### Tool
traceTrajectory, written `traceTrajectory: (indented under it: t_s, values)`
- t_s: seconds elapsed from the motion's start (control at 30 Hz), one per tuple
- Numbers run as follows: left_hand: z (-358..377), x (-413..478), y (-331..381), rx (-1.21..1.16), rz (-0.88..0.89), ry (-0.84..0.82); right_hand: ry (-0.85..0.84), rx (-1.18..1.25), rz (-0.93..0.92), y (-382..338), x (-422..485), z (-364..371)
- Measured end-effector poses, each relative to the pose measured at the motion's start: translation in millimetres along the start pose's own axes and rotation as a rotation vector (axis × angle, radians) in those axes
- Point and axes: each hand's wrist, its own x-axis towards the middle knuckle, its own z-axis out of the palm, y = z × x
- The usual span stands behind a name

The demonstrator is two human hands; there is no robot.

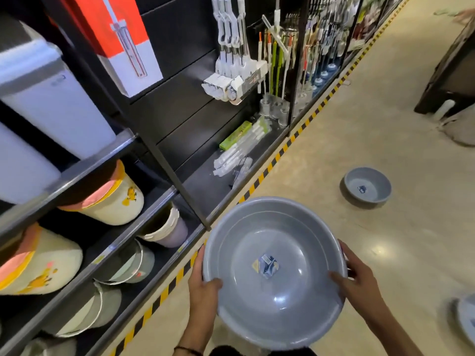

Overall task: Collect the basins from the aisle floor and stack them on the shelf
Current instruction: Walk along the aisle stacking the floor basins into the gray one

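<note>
The left hand (pixel 203 280) and right hand (pixel 357 278) grip a big grey basin (pixel 259 227) by its rim, thumbs inside, just out from the shelf (pixel 102 255). A smaller grey basin (pixel 366 187) sits on the floor (pixel 385 124), farther from the shelf. Farthest out, a cut-off pale rim (pixel 466 318) may be another basin.

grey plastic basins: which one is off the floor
The large grey round plastic basin gripped at its rim by left hand and right hand; the smaller grey basin sits on the aisle floor.
</note>
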Motion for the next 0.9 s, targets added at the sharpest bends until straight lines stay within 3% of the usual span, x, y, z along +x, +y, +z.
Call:
traceTrajectory:
  t_s: [0.23, 0.6, 0.9]
  values:
    - [38, 99, 42, 0.043, -0.077, -0.073, 0.080, 0.061, 0.040, -15, 76, 22]
    - [96, 290, 95, 0.240, -0.087, -0.367, 0.339, 0.168, 0.230, -42, 157, 82]
    - [173, 384, 107, 0.407, -0.081, -0.446, 0.432, 0.249, 0.323, -24, 219, 100]
